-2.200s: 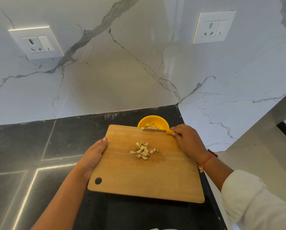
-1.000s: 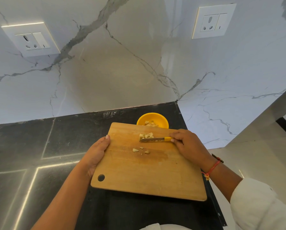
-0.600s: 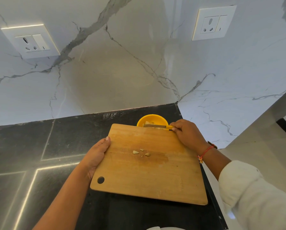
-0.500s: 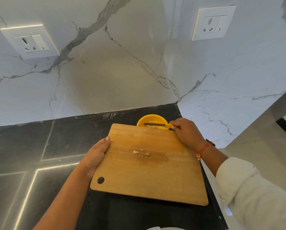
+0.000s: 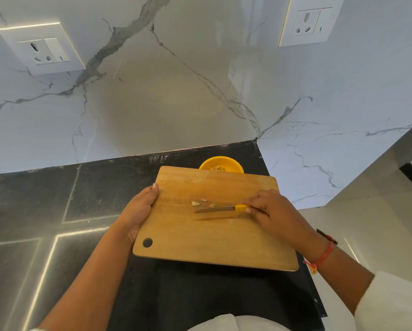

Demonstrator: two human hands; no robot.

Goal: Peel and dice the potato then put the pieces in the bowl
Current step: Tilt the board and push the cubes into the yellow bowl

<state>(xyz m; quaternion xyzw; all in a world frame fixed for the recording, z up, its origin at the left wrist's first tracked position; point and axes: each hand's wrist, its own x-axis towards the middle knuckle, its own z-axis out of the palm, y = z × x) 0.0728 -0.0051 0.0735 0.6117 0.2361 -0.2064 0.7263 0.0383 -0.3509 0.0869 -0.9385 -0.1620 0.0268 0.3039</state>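
1. Holding a small knife (image 5: 220, 209) by its yellow handle, the right hand (image 5: 275, 212) pinches it between curled fingers, blade lying flat and low over the wooden chopping board (image 5: 214, 237), tip pointing left
2. The left hand (image 5: 138, 211) grips the board's left edge, fingers pressed together beneath it and thumb along the rim, seemingly tilting it toward the bowl
3. Three small diced potato pieces (image 5: 201, 203) sit on the board just beyond the blade; these appear to be the last ones left to move
4. The yellow bowl (image 5: 221, 164) stands just behind the board's far edge, partly hidden by it, with pale potato dice visible inside
5. Judging from this, peeling and dicing look finished; only the final scrape into the bowl remains
6. The board rests on a dark polished stone countertop (image 5: 69, 223) in a corner, backed by white marble-veined walls carrying two white socket plates (image 5: 42, 47)
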